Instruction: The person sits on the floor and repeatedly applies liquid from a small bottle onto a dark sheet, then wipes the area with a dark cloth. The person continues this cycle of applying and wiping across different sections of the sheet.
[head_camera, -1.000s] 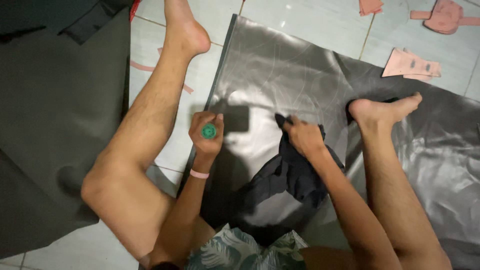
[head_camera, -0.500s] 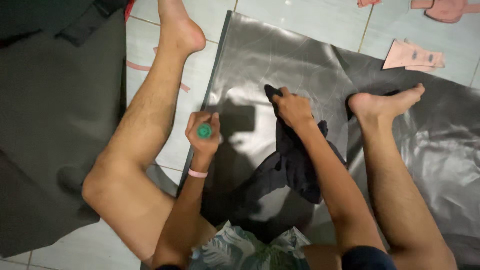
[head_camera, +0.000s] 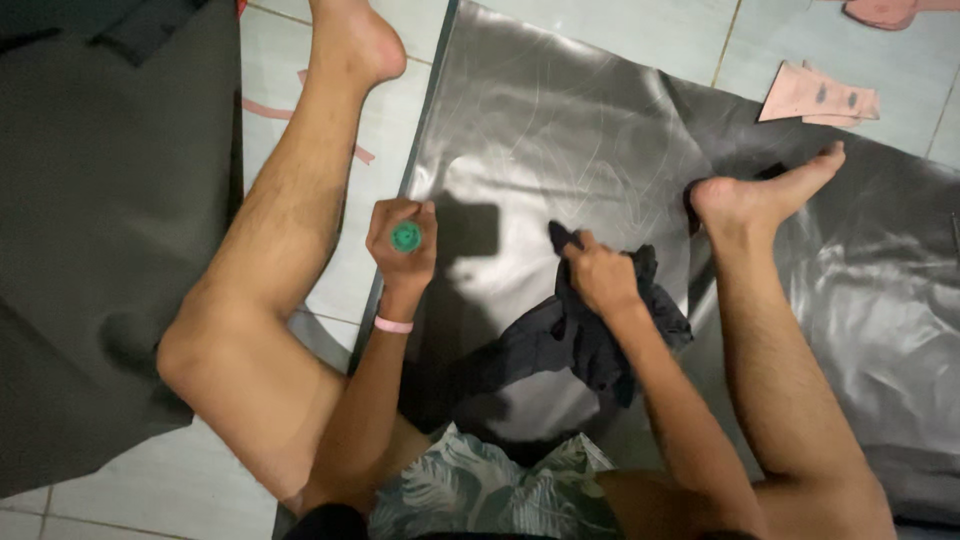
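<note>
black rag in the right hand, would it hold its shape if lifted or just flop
Probably floppy: the black rag bunches in folds under the right hand and trails limp over the shiny grey sheet. It looks thin, so likely light. On that glossy surface it would probably slide easily.

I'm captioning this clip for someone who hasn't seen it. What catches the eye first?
A big shiny grey sheet spread on the tiled floor, between the seated person's bare legs. On it the right hand grips a crumpled dark cloth. At its left edge, the left hand holds a small green-capped object.
</note>
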